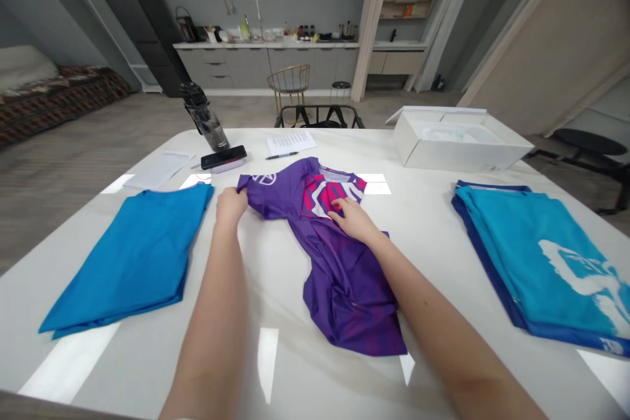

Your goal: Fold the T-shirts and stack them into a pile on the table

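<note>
A purple T-shirt (339, 262) lies rumpled in the middle of the white table (275, 289), its collar toward the far side and a pink and white print on its chest. My left hand (231, 205) pinches the end of the sleeve that stretches out to the left. On the chest print rests my right hand (355, 218), fingers bent and slightly apart, touching the cloth. The lower part of the shirt is bunched, with folds twisted over each other. A folded blue shirt (138, 249) is to the left of my left forearm.
At right lies a stack of folded shirts, a turquoise one (556, 256) on top. Behind it stands an open white box (457, 144). Toward the back left are a water bottle (209, 121), a black phone (224, 157), a pen (282, 155) and a printed sheet (291, 142).
</note>
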`<state>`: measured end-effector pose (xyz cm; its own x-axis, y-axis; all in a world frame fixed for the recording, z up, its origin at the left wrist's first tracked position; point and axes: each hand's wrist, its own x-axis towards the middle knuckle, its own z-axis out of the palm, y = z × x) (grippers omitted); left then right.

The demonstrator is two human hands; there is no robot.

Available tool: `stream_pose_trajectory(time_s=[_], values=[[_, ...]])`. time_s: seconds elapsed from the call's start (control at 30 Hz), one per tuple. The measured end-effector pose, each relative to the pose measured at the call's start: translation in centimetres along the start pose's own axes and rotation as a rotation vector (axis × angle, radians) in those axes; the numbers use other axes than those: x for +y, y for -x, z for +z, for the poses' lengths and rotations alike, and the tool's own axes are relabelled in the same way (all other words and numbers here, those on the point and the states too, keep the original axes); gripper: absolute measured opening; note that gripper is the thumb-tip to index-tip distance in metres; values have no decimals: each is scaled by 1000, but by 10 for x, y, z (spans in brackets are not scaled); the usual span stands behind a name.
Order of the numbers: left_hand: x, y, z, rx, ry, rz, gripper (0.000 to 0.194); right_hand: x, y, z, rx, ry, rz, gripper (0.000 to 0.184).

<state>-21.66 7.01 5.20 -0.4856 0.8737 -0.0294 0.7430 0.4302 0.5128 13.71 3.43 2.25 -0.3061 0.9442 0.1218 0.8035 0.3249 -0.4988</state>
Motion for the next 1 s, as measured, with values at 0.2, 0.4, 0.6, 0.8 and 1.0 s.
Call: stream_pose_trajectory(time_s=[0.2, 0.4, 0.6, 0.8, 1.0], values=[[5, 15, -7, 209, -93, -15, 57, 15, -6, 2, 22, 64, 23, 41], [53, 43, 39, -195, -48, 470, 47, 30, -9, 2, 53, -32, -12, 35], [49, 43, 52, -411, -274, 326, 56, -2, -12, -11, 124, -233, -16, 20], [33, 30, 48, -372, -287, 204, 63, -61, -53, 14, -78, -173, 23, 17], [32, 34, 54, -327, -248, 137, 69, -89, -79, 43, -146, 72, 134, 17]])
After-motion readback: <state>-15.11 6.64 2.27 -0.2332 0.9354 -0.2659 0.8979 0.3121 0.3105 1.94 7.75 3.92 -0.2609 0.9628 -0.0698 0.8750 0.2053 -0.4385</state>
